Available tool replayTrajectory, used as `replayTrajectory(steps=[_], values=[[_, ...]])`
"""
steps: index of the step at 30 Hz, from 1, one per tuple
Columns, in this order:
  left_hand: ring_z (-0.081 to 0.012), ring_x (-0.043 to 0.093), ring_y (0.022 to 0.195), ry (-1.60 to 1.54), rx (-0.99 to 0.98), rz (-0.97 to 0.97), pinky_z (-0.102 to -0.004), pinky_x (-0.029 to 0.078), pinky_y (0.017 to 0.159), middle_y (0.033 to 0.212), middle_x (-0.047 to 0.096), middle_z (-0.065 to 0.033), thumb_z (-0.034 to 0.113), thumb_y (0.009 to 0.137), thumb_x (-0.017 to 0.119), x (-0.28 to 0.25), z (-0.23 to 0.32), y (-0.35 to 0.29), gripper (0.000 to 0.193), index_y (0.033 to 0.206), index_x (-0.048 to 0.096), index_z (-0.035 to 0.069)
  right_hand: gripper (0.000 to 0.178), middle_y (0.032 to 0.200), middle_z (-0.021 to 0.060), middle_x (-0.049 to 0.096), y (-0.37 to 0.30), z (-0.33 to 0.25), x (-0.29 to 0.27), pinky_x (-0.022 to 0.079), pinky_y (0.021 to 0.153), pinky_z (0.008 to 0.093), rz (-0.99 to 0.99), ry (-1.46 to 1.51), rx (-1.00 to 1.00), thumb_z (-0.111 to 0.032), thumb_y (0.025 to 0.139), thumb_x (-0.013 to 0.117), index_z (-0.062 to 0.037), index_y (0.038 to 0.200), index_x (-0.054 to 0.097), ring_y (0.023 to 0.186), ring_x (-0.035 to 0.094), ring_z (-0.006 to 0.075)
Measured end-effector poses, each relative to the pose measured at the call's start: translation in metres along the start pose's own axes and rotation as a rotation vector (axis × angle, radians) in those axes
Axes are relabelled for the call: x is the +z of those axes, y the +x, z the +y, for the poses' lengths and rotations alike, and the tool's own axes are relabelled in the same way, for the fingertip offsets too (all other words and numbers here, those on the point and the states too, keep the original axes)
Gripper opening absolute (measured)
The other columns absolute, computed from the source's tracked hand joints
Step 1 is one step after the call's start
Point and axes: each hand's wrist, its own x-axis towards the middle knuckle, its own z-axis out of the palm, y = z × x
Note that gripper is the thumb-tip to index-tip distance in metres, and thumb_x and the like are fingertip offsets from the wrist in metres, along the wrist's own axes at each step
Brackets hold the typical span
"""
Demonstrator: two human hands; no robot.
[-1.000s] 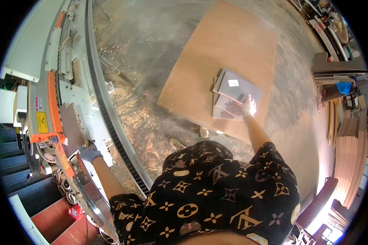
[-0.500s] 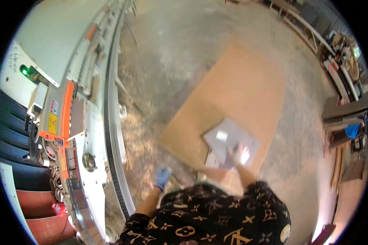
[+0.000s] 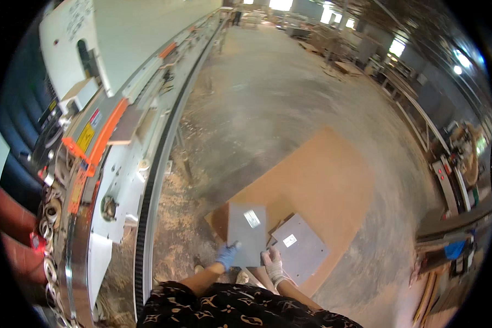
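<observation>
A grey rectangular panel [image 3: 246,238] with a white label is held up in front of me by both hands. My left hand [image 3: 227,256], in a blue glove, closes on its lower left edge with the thumb on the face. On the lower right edge, my right hand [image 3: 273,264] in a whitish glove grips the same panel. Just right of it lies another grey panel [image 3: 306,250], also labelled, on a large brown sheet [image 3: 325,175] spread over the floor. What lies under that second panel is mostly hidden.
Along my left runs a long machine [image 3: 112,131] with orange guards and a dark rail. A small board [image 3: 128,124] rests on its bed. Stacked boards and a blue item [image 3: 454,250] stand at the right. A bench [image 3: 413,115] and piled materials line the far right.
The head view has tipped up toward the far hall. My right hand has moved left off the panel on the floor. A grey panel is now raised between both hands.
</observation>
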Motion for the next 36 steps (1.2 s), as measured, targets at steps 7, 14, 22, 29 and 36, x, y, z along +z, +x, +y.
replayTrajectory(steps=[7, 14, 22, 29, 36], values=[[-0.0164, 0.059, 0.084, 0.295, 0.226, 0.634, -0.0311, 0.048, 0.071, 0.095, 0.062, -0.0092, 0.035, 0.082, 0.063, -0.147, 0.139, -0.067, 0.045, 0.110, 0.056, 0.000, 0.025, 0.098, 0.0036, 0.054, -0.007, -0.043, 0.049, 0.042, 0.077, 0.0248, -0.253, 0.386, 0.325, -0.019, 0.088, 0.056, -0.0008, 0.105, 0.052, 0.087, 0.049, 0.0122], [-0.0187, 0.058, 0.090, -0.395, 0.456, 1.165, -0.0299, 0.045, 0.080, 0.103, 0.061, -0.0088, 0.027, 0.079, 0.068, -0.303, 0.172, -0.098, 0.047, 0.115, 0.053, 0.002, 0.012, 0.079, -0.0018, 0.053, -0.022, -0.080, 0.104, 0.042, 0.063, 0.0239, -0.451, 0.447, 0.468, -0.017, 0.088, 0.056, -0.0100, 0.097, 0.056, 0.069, 0.048, 0.0090], [-0.0217, 0.053, 0.106, -0.410, 0.376, 1.238, -0.0309, 0.041, 0.089, 0.121, 0.053, -0.0133, 0.033, 0.081, 0.064, -0.378, 0.243, -0.054, 0.061, 0.127, 0.042, -0.002, 0.017, 0.079, -0.0024, 0.053, -0.014, -0.065, 0.140, 0.041, 0.062, 0.0238, -0.597, 0.281, 0.333, -0.022, 0.087, 0.056, -0.0062, 0.093, 0.058, 0.069, 0.047, 0.0097], [-0.0234, 0.056, 0.097, -0.801, 0.391, 1.339, -0.0336, 0.046, 0.084, 0.117, 0.054, -0.0133, 0.028, 0.082, 0.064, -0.428, 0.266, 0.032, 0.055, 0.124, 0.045, -0.002, 0.020, 0.078, -0.0024, 0.054, -0.034, -0.082, 0.156, 0.041, 0.055, 0.0228, -0.464, 0.212, 0.513, -0.024, 0.086, 0.059, -0.0067, 0.095, 0.058, 0.065, 0.048, 0.0086], [-0.0233, 0.059, 0.089, -0.821, 0.395, 1.320, -0.0324, 0.049, 0.077, 0.113, 0.055, -0.0147, 0.027, 0.080, 0.065, -0.438, 0.261, 0.035, 0.059, 0.127, 0.042, -0.001, 0.020, 0.072, -0.0038, 0.053, -0.029, -0.064, 0.159, 0.036, 0.049, 0.0186, -0.414, 0.457, 0.564, -0.025, 0.085, 0.062, -0.0099, 0.097, 0.058, 0.059, 0.047, 0.0067]])
